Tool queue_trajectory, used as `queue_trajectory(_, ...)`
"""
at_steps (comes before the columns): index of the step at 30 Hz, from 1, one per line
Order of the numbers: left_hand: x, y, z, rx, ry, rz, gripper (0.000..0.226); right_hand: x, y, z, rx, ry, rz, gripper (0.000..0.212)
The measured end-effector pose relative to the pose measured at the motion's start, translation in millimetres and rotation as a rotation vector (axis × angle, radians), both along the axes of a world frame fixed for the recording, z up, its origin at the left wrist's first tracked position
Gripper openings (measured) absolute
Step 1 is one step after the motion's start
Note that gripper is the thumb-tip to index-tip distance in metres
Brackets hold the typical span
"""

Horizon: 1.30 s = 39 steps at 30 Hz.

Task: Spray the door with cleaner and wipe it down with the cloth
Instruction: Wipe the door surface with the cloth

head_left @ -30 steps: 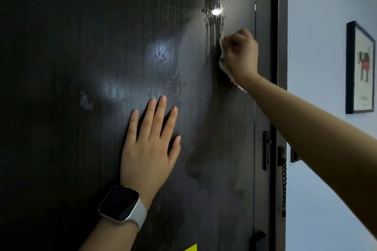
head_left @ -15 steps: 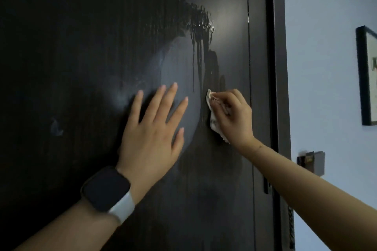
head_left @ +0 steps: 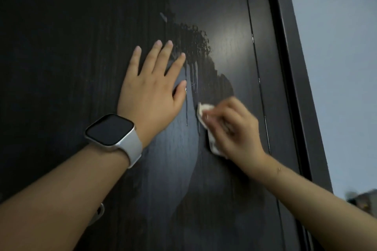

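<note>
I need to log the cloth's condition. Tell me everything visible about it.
The cloth is small, white and crumpled, looking like soft fabric or tissue. The right hand bunches it flat against the dark door, below the wet drip patch. Only its left edge and lower corner show; the fingers hide the rest.

head cam | faces door [head_left: 81, 47] close, tilted upward | single view

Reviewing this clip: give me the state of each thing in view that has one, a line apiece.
Door: shut, partly wet.
Cleaner: beaded patch, drips running down.
Cloth: bunched, pressed on door.
Right hand: grip closed on cloth.
Left hand: flat, fingers spread, on door.
Watch: on left wrist, screen dark.
</note>
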<state>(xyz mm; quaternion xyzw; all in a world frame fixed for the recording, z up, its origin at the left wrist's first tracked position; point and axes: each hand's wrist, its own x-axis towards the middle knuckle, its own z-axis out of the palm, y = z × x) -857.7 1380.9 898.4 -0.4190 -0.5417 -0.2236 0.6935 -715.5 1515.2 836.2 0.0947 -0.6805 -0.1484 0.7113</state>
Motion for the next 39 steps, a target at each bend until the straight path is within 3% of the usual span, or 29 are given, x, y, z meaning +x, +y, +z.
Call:
queue_trajectory(3,-0.2,-0.8,-0.9,0.006,-0.006,0.005,0.058,9.5,10.4,9.4,0.055,-0.082,-0.046,0.01)
queue_trajectory(7,-0.3,-1.0,-1.2,0.011,0.008,-0.003,0.058,22.9,31.7,95.5,-0.121,0.193,-0.052,0.013)
queue_trajectory(10,1.0,-0.7,-0.5,0.012,0.005,0.008,0.059,13.8,30.0,119.3,-0.299,0.325,0.025,0.007)
queue_trajectory(16,3.0,-1.8,0.0,0.088,-0.05,0.027,0.065,-29.0,-17.7,100.4,0.099,0.037,-0.053,0.006)
queue_trajectory(24,3.2,-3.0,-1.4,0.049,-0.057,0.036,0.059,20.2,45.1,168.3,-0.371,0.371,-0.055,0.014)
queue_trajectory(26,3.8,-2.9,-0.3,0.043,-0.059,0.052,0.059,1.3,23.9,171.2,-0.301,0.368,-0.058,0.011)
queue_trajectory(30,4.0,-3.8,0.1,0.055,-0.059,0.063,0.06,-44.9,-28.0,151.9,0.081,0.168,-0.055,0.014)
queue_trajectory(32,5.0,-5.0,0.6,0.054,-0.061,0.055,0.06,-36.6,-20.5,154.5,0.14,0.143,-0.133,0.013)
queue_trajectory(39,3.1,-4.2,0.6,0.055,-0.051,0.035,0.058,20.1,48.1,200.7,-0.309,0.412,-0.109,0.015)
